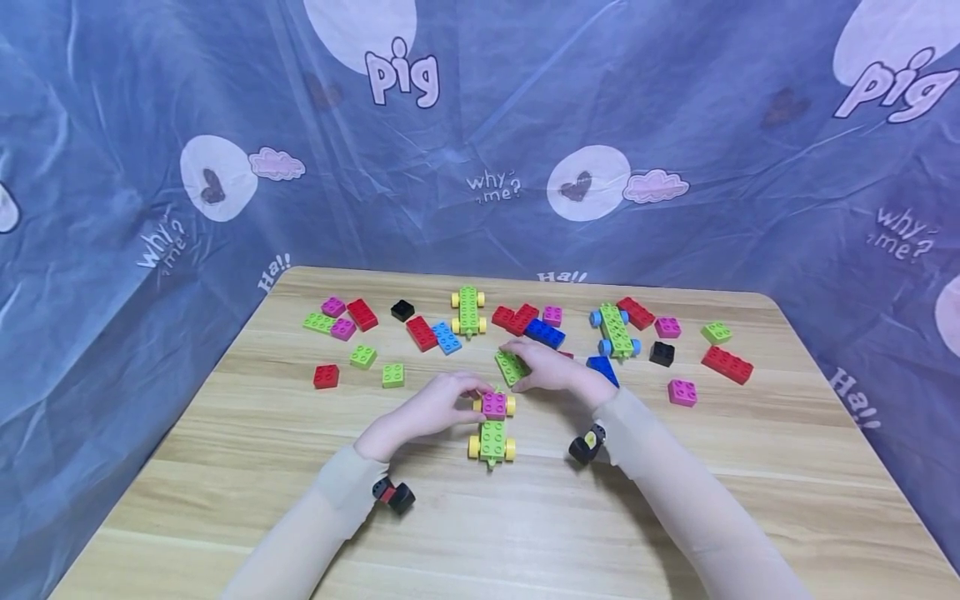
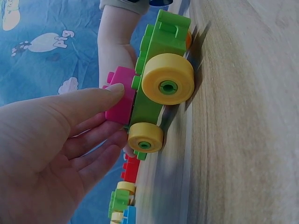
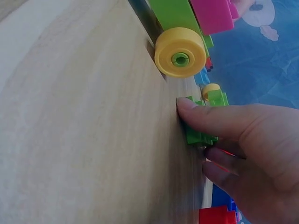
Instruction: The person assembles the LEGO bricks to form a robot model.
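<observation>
A green toy car base [image 1: 492,442] with yellow wheels stands on the table in front of the person. On its far end sits a magenta brick [image 1: 494,404]. My left hand [image 1: 438,406] pinches that brick, the thumb on its near side in the left wrist view. Just beyond the car, a long green brick [image 1: 511,367] lies on the table. With thumb and fingers around it, my right hand [image 1: 546,364] grips this green brick [image 3: 198,136]; the fingers partly cover it.
Another yellow-wheeled base [image 1: 468,312] stands at the back, and a blue-wheeled base [image 1: 617,332] farther right. Loose bricks lie both sides, among them a red brick [image 1: 326,377], a black brick [image 1: 662,353] and a blue brick [image 1: 545,333]. A printed blue cloth hangs behind the table.
</observation>
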`<action>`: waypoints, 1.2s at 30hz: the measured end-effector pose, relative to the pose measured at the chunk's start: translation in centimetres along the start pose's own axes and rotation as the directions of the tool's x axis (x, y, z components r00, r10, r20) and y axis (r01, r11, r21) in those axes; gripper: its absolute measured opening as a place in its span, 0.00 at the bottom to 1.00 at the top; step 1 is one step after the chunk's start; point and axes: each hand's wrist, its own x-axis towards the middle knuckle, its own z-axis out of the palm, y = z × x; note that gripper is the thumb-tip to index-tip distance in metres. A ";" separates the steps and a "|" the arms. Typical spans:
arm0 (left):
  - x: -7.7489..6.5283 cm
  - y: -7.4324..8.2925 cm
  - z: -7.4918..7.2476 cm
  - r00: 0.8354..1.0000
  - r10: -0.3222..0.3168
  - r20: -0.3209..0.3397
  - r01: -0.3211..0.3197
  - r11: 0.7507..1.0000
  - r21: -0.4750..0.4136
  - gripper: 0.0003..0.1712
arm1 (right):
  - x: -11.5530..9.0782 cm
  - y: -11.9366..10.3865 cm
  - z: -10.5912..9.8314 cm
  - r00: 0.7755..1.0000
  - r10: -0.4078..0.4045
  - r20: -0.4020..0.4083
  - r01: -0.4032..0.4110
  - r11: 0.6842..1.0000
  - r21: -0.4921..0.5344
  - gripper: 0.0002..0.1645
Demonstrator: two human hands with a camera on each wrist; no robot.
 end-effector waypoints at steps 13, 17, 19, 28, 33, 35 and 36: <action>0.0 -0.1 0.1 1.000 -0.003 -0.005 0.003 1.000 -0.011 0.24 | -0.8 -0.3 0.1 0.979 0.057 -0.196 -0.049 0.998 0.047 0.49; 0.0 -0.1 0.1 1.000 0.001 -0.009 -0.001 1.000 -0.014 0.24 | -1.1 -0.3 0.1 0.956 0.087 -0.279 -0.059 0.993 0.106 0.48; -0.1 -0.2 0.0 1.000 -0.005 -0.007 0.005 1.000 -0.018 0.25 | -1.3 -0.6 0.0 0.945 0.103 -0.311 -0.060 0.988 0.144 0.47; -0.2 -0.4 -0.4 0.999 -0.043 0.004 0.043 0.999 -0.023 0.36 | -2.9 -3.3 -0.8 0.917 0.141 -0.372 -0.059 0.973 0.224 0.45; -0.3 -0.4 -0.4 0.998 -0.055 0.011 0.055 0.998 -0.018 0.43 | -3.7 -4.6 -0.5 0.914 0.139 -0.380 -0.040 0.965 0.257 0.45; -0.3 -0.4 -0.4 0.998 -0.057 0.010 0.057 0.998 -0.011 0.46 | -3.9 -5.0 -0.3 0.916 0.122 -0.383 -0.023 0.967 0.253 0.44; -0.3 -0.4 -0.3 0.998 -0.057 0.011 0.058 0.998 -0.011 0.47 | -3.9 -5.2 -0.2 0.916 0.111 -0.385 -0.013 0.969 0.249 0.43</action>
